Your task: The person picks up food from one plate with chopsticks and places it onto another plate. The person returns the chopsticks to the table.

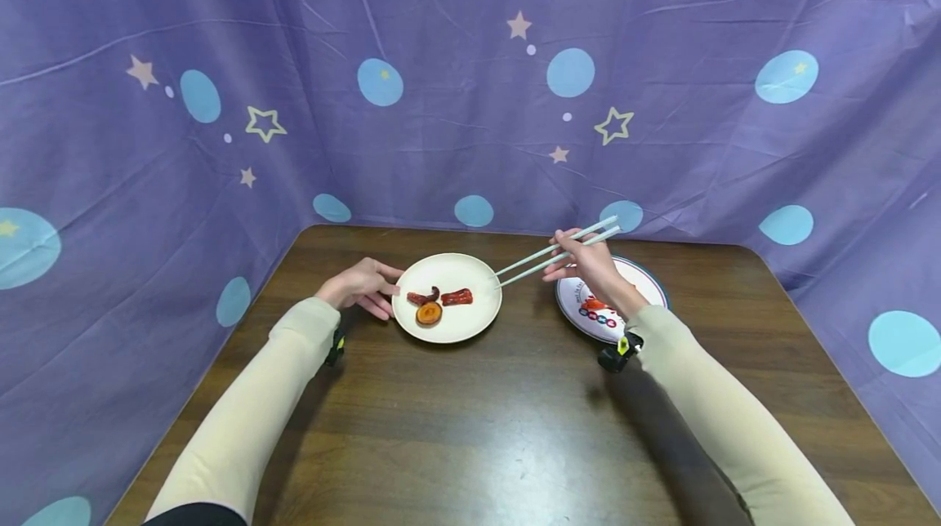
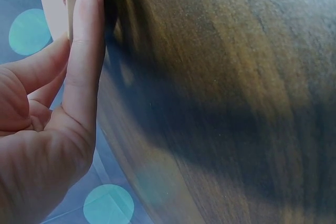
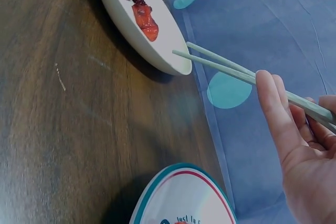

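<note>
At the left rim of a cream plate (image 1: 448, 330), my left hand (image 1: 362, 287) pinches the edge between thumb and fingers, as the left wrist view also shows. On that plate lie a dark red curled piece of food (image 1: 422, 297), a flat red piece (image 1: 457, 297) and a round orange-brown slice (image 1: 429, 314). My right hand (image 1: 588, 265) holds a pair of pale green chopsticks (image 3: 226, 69). Their tips, slightly apart, reach over the cream plate's right rim, with no food between them. Below the right hand is a white plate (image 1: 647, 281) with a blue rim, partly hidden by the wrist.
The white plate bears printed lettering and an orange-red patch (image 1: 594, 305). Both plates stand toward the back of a brown wooden table (image 1: 412, 428). A purple curtain (image 1: 470, 101) with stars and blue spots hangs behind and beside it.
</note>
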Available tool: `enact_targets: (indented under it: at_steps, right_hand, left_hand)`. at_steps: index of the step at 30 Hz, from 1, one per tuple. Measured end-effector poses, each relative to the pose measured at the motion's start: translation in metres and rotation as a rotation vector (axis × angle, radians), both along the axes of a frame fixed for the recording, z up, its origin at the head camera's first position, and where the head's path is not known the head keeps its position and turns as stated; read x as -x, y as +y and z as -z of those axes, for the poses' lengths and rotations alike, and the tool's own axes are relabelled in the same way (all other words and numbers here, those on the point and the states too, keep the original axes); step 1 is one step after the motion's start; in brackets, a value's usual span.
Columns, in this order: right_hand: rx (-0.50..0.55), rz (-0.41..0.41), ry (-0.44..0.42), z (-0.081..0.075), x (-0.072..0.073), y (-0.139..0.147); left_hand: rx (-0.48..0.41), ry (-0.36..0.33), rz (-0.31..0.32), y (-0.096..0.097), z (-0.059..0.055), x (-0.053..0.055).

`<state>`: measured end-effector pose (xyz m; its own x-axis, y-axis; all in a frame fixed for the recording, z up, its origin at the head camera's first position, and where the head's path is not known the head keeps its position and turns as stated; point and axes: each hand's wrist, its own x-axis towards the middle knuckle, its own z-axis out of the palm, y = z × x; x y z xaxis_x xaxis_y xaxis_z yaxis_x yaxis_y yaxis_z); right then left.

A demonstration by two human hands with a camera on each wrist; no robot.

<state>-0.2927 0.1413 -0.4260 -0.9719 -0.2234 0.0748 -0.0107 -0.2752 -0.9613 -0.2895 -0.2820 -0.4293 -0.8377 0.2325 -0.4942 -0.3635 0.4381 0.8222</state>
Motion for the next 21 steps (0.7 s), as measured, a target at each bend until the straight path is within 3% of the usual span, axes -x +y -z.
enact_targets:
  at_steps: [7, 21]
  right_hand:
    - [-0.013, 0.037, 0.056, 0.001, -0.004, 0.008]
    - [-0.007, 0.032, 0.051, 0.001, -0.007, 0.023]
  left_hand:
    - [-0.002, -0.003, -0.002, 0.001, 0.001, 0.0]
    - [-0.001, 0.001, 0.007, 0.001, -0.002, -0.002]
